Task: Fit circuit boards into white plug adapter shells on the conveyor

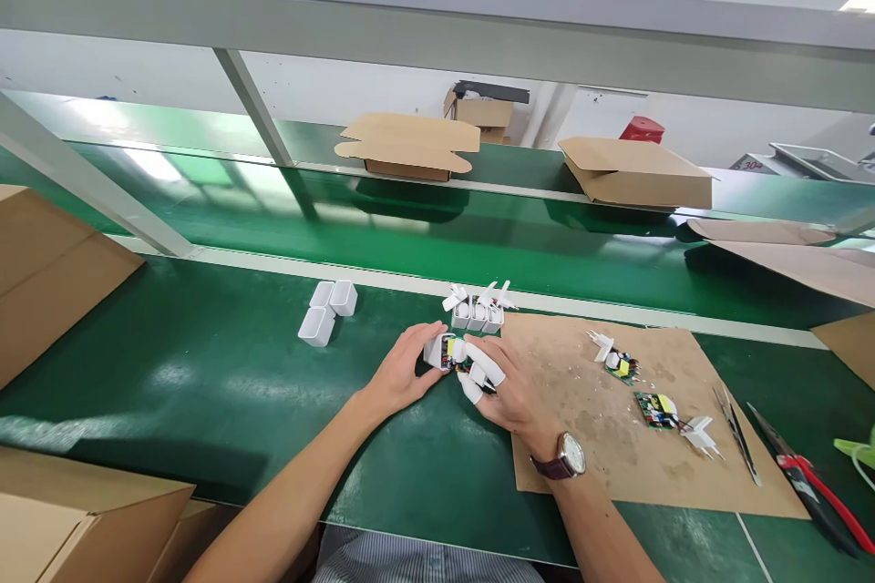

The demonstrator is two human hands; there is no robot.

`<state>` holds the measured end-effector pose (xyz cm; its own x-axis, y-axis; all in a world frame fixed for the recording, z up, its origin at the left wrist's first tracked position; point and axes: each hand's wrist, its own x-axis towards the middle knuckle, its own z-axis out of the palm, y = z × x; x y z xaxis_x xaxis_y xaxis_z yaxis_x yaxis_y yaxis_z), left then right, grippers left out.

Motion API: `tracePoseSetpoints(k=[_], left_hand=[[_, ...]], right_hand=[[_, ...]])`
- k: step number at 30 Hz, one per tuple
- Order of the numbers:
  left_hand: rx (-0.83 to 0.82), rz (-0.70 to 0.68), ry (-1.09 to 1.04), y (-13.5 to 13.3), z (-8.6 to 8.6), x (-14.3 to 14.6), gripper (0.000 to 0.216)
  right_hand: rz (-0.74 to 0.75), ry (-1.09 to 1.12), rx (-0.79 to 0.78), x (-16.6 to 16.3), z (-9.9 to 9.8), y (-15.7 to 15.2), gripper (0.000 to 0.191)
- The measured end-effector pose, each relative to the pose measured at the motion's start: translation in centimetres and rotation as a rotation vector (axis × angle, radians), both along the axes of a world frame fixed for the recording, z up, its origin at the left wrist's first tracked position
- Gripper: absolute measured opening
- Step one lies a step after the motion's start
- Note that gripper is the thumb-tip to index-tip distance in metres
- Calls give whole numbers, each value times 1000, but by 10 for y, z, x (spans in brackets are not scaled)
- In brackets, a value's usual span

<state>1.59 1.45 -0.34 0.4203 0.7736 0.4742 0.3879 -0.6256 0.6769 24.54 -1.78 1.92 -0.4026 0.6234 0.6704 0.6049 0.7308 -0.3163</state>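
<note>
Both hands meet at the middle of the green bench. My left hand curls its fingers round a small white plastic housing with a circuit board showing in its open end. My right hand, with white finger cots on the fingertips and a wristwatch on the wrist, pinches the board end of that same housing. Just behind the hands stands a row of assembled white units with plug prongs sticking up. Three empty white housings lie to the left.
A brown cardboard mat lies to the right with two loose circuit boards, tweezers and red-handled cutters. Cardboard boxes stand at left and on the far shelf. A conveyor belt runs behind.
</note>
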Motion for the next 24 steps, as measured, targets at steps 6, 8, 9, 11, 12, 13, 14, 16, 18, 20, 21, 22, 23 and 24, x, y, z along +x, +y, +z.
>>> tracePoseSetpoints(k=[6, 8, 9, 11, 12, 13, 14, 16, 18, 20, 21, 22, 23, 24], left_hand=[[36, 14, -7, 0, -1, 1, 65], [48, 15, -7, 0, -1, 2, 65], [53, 18, -6, 0, -1, 2, 64], [60, 22, -5, 0, -1, 2, 64], [63, 21, -4, 0, -1, 1, 64], [65, 18, -5, 0, -1, 1, 65], [65, 15, -5, 0, -1, 1, 65], [56, 8, -2, -1, -1, 1, 66], [43, 8, 1, -1, 0, 1, 66], [37, 7, 3, -2, 0, 1, 66], [37, 6, 3, -2, 0, 1, 66], [37, 5, 4, -2, 0, 1, 66], [37, 5, 4, -1, 1, 1, 66], [38, 5, 5, -1, 1, 1, 66]], right_hand=[[-1, -5, -3, 0, 2, 0, 79], [0, -6, -9, 1, 3, 0, 79], [1, -8, -11, 1, 4, -1, 78], [3, -10, -14, 1, 4, -1, 77], [4, -10, -15, 1, 4, -1, 76], [4, -11, -15, 1, 4, -1, 76], [4, -12, -16, 1, 4, -1, 76], [1, -15, -16, 1, 3, -1, 76], [0, -18, -16, 1, 4, -1, 77], [2, -18, -17, 1, 4, -1, 78], [3, -16, -20, 0, 5, -1, 78], [2, -14, -24, 0, 5, -1, 77], [1, -13, -31, 0, 5, -1, 77], [-1, -12, -37, 0, 5, -2, 76]])
